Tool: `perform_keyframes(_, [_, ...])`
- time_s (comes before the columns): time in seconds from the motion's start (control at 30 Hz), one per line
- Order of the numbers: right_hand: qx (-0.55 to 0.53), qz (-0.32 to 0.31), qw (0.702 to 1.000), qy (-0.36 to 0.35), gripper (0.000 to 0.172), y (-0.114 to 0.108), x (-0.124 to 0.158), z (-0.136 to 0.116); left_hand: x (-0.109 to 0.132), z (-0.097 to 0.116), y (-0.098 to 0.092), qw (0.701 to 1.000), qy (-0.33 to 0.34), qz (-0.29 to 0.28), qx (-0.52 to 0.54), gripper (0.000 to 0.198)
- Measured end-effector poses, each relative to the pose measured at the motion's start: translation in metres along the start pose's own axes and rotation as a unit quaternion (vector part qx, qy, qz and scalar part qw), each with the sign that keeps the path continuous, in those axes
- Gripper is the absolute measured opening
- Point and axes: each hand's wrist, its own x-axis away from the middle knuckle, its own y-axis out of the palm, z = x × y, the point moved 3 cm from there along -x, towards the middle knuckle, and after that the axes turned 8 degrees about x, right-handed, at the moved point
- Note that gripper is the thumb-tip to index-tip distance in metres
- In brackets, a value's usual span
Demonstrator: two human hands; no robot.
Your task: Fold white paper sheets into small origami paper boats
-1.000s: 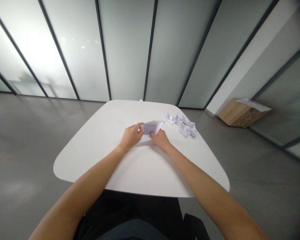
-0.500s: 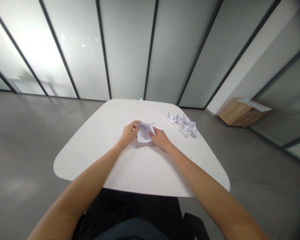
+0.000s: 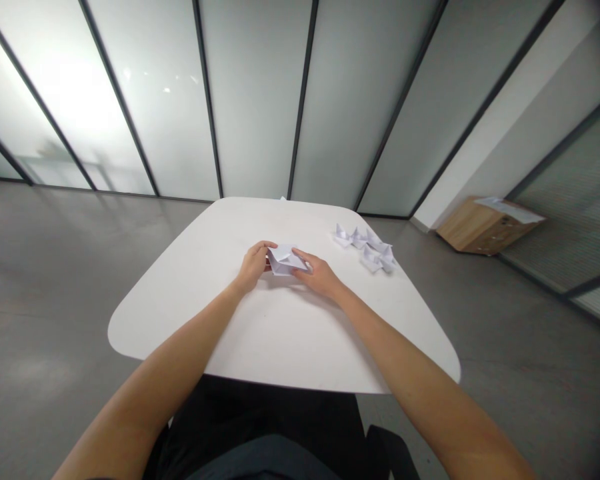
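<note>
The paper (image 3: pixel 281 268) has tipped flatter than half a second ago. The left hand (image 3: pixel 255 263) pinches its left end, the right hand (image 3: pixel 321 275) its right, over the table (image 3: pixel 280 340), left of the boats (image 3: pixel 373 261).

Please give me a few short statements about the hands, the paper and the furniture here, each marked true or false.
1. The left hand and right hand both hold the folded paper. True.
2. The paper boats sit near the right edge of the table. True.
3. The table top is black. False: it is white.
4. The right hand touches the paper boats. False: it is apart from them.
5. The brown box is on the table. False: it stands on the floor, to the right.
</note>
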Motion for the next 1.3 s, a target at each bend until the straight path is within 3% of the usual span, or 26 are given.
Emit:
perform_keyframes(0.2, [0.005, -0.003, 1.000, -0.018, 0.067, -0.003, 0.002, -0.001, 0.002, 0.002, -0.001, 1.000, -0.019, -0.010, 0.017, 0.033])
perform_keyframes(0.3, [-0.032, 0.002, 0.999, -0.013, 0.057, -0.003, 0.001, 0.002, 0.003, 0.001, 0.002, 0.999, -0.028, -0.016, 0.012, 0.031])
perform_keyframes(0.43, [-0.099, 0.030, 0.993, 0.048, 0.047, -0.001, -0.003, 0.011, 0.003, -0.003, 0.004, 0.999, -0.031, -0.028, 0.033, 0.035])
perform_keyframes(0.63, [-0.279, 0.033, 0.949, 0.142, 0.065, 0.004, -0.005, 0.016, 0.000, -0.010, 0.007, 0.997, 0.006, -0.054, 0.053, 0.038])
perform_keyframes(0.77, [-0.307, 0.042, 0.935, 0.172, 0.069, 0.000, -0.003, 0.012, -0.001, -0.011, 0.008, 0.997, 0.020, -0.050, 0.060, 0.035])
perform_keyframes(1.07, [-0.226, 0.076, 0.958, 0.159, 0.057, 0.004, -0.005, 0.024, 0.007, -0.007, 0.011, 0.993, -0.007, -0.117, 0.024, 0.032])
perform_keyframes(1.2, [-0.062, 0.136, 0.984, 0.097, 0.050, -0.002, -0.004, 0.023, 0.004, -0.010, 0.011, 0.996, 0.014, -0.092, 0.006, 0.030])
perform_keyframes(1.3, [0.079, 0.186, 0.979, 0.023, 0.036, -0.010, -0.002, 0.012, -0.001, -0.013, 0.007, 0.997, 0.040, -0.053, -0.043, 0.029])
